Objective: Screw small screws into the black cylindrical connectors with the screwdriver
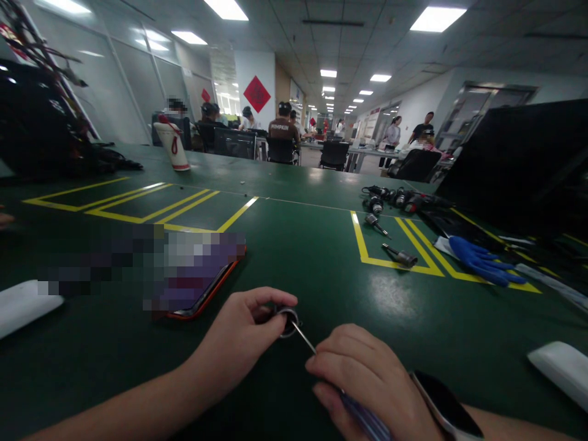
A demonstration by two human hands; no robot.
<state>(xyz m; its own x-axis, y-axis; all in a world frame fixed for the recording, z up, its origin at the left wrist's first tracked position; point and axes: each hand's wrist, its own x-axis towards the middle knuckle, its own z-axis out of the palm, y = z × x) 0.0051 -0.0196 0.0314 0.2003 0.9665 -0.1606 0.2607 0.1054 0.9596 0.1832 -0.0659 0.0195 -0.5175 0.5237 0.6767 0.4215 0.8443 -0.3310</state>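
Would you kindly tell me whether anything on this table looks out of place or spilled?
Nothing looks spilled. The white cup at far left seems to lean, though perhaps from lens distortion; the blue glove lies loose at right, slightly untidy.

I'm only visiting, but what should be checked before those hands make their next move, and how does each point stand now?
1. Left hand gripping the ring-shaped metal part: ok, thumb and fingers pinch it.
2. Right hand holding the slim tool: ok.
3. Shaft lined up with the part's opening: ok, it points in.
4. Tip seated inside: cannot tell, too small.
5. Phone apart from both hands: ok.
6. Gloves on, if wanted: not ok; both hands are bare, a blue glove lies on the table.
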